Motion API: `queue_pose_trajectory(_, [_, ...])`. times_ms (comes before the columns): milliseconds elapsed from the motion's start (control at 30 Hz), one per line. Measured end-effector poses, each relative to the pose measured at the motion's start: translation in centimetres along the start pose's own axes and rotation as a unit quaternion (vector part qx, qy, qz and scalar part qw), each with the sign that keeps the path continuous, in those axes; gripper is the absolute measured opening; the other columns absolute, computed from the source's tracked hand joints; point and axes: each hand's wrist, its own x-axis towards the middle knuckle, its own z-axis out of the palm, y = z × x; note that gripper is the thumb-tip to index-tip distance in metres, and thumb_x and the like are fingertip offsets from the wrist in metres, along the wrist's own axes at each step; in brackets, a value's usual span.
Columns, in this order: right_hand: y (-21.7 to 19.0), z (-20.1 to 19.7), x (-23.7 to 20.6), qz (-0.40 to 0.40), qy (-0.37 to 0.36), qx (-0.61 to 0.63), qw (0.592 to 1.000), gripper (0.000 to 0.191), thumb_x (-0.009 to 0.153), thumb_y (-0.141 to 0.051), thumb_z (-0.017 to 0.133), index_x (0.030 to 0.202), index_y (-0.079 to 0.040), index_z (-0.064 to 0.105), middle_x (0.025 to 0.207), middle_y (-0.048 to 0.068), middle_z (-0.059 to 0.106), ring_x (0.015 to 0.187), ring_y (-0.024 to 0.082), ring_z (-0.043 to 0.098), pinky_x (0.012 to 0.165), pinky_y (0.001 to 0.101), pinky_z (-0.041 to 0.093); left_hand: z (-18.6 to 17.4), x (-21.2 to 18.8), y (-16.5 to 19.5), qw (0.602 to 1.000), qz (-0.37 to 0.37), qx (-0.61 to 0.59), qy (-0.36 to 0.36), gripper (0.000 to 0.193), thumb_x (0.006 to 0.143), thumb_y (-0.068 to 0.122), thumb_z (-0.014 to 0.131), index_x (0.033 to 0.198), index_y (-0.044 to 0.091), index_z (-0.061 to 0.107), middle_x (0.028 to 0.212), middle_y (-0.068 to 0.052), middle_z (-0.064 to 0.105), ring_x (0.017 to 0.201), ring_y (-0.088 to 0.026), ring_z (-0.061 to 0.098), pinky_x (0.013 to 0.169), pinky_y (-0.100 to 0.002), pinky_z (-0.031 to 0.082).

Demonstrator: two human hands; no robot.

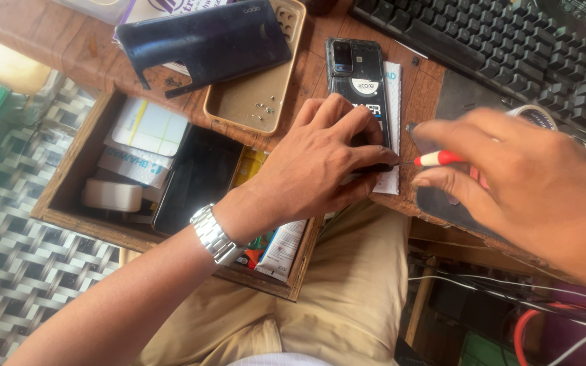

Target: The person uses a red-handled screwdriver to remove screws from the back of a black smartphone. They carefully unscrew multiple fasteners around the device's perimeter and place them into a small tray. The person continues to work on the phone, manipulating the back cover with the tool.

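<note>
Phone repair bench, opened phone, loose screws (in a case), parts drawer, keyboard

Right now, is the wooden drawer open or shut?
Open: the wooden drawer is pulled out, with cards and a dark phone showing inside.
</note>
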Motion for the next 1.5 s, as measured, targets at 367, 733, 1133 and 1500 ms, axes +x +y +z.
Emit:
queue_pose_trajectory(367, [1.2,0.8,-0.3,-0.001,0.029,0.063,0.998,0.03,0.082,-0.022,0.077,0.11,-0.013,0.076,0.097,0.003,0.073,0.07,0.015,0.071,0.061,0.0283,0.056,0.1,0.4,0.0,1.0,-0.001,-0.006,0.009,0.033,0.091,0.036,0.072,0.122,0.026,0.075,0.119,-0.003,0.06,0.115,-0.025,0.048,0.103,-0.041,0.039])
queue_pose_trajectory(733, [0.1,-0.5,-0.5,0.008,0.109,0.157,0.982,0.015,0.085,-0.009,0.077,0.1,-0.008,0.078,0.09,0.007,0.075,0.065,0.013,0.069,0.057,0.024,0.055,-0.3,0.9,0.3,1.0,-0.008,-0.023,0.006,0.032,0.093,0.035,0.071,0.122,0.023,0.075,0.115,-0.001,0.061,0.113,-0.026,0.05,0.102,-0.041,0.039])
queue_pose_trajectory(1133, [0.2,5.1,-3.5,0.25,0.37,0.381,0.81,0.014,0.101,-0.004,0.078,0.114,-0.006,0.077,0.105,0.007,0.072,0.089,0.009,0.066,0.077,0.0228,0.052,-1.2,4.3,3.3,0.998,-0.012,0.04,-0.042,0.019,0.093,0.025,0.068,0.107,0.017,0.077,0.102,-0.001,0.062,0.1,-0.024,0.052,0.086,-0.039,0.043])
queue_pose_trajectory(1500, [1.0,8.2,-2.1,0.259,0.424,0.283,0.82,0.015,0.097,-0.009,0.079,0.108,0.0,0.075,0.101,0.011,0.075,0.094,0.021,0.073,0.087,0.0317,0.057,-2.1,9.7,4.3,0.985,0.038,0.044,-0.162,0.023,0.082,0.006,0.065,0.104,0.007,0.072,0.105,-0.009,0.064,0.097,-0.027,0.059,0.083,-0.036,0.052])
